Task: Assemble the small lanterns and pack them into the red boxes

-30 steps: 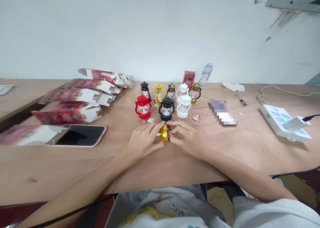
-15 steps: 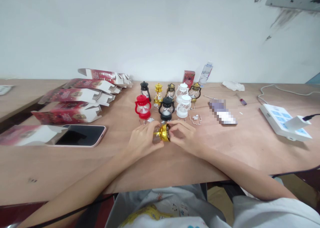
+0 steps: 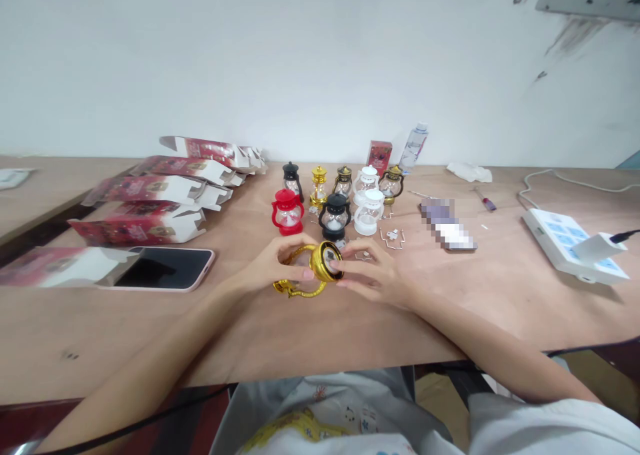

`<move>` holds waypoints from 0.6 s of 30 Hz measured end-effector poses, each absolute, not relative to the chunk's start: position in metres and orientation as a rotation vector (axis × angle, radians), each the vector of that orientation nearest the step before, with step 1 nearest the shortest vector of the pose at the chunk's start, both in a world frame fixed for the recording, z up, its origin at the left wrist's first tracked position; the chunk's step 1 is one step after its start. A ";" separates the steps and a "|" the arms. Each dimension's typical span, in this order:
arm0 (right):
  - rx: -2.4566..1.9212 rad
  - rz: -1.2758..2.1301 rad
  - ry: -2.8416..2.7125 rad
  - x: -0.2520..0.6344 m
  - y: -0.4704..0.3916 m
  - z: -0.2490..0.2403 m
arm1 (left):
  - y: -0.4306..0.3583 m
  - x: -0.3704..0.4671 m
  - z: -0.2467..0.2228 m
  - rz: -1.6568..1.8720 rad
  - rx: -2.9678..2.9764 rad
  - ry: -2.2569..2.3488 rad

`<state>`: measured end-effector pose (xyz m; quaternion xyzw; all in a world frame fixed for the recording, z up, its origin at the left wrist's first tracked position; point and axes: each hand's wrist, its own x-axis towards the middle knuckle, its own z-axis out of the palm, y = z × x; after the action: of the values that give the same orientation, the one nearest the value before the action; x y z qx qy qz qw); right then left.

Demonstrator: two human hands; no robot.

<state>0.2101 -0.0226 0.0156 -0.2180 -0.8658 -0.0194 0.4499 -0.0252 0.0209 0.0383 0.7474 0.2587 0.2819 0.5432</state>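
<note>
A gold miniature lantern (image 3: 319, 263) lies on its side just above the table, its round base turned toward the right. Wrapped around its clear body is my left hand (image 3: 273, 260), with the gold side frame showing below the fingers. My right hand (image 3: 379, 272) grips the base rim, and one fingertip presses on the open underside. Whether a small part sits under that fingertip, I cannot tell. Just beyond my hands stand a red lantern (image 3: 288, 214), a black lantern (image 3: 335, 216) and a white lantern (image 3: 369, 213).
Several more lanterns form a back row, including a gold one (image 3: 319, 187). Opened red boxes (image 3: 145, 223) and a phone (image 3: 163, 268) lie left. Bent wire handles (image 3: 393, 236), another phone (image 3: 447, 225), a screwdriver (image 3: 486, 200) and a power strip (image 3: 555, 238) are right. A bottle (image 3: 414, 148) stands behind.
The gold lantern has been turned so its underside and side frame show more. My left hand has shifted left along it, and a right fingertip now rests on the base.
</note>
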 end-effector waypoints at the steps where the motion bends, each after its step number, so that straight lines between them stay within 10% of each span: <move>1: -0.533 -0.051 -2.146 0.210 -0.023 0.015 | 0.022 -0.025 0.038 0.644 1.762 0.613; 18: -0.487 0.164 -2.148 0.201 -0.025 0.010 | 0.021 -0.022 0.029 0.435 1.459 0.617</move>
<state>0.2012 -0.0248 0.0101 -0.1968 -0.8686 0.0664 0.4499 -0.0220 0.0212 0.0289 0.6501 0.2750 0.1936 0.6813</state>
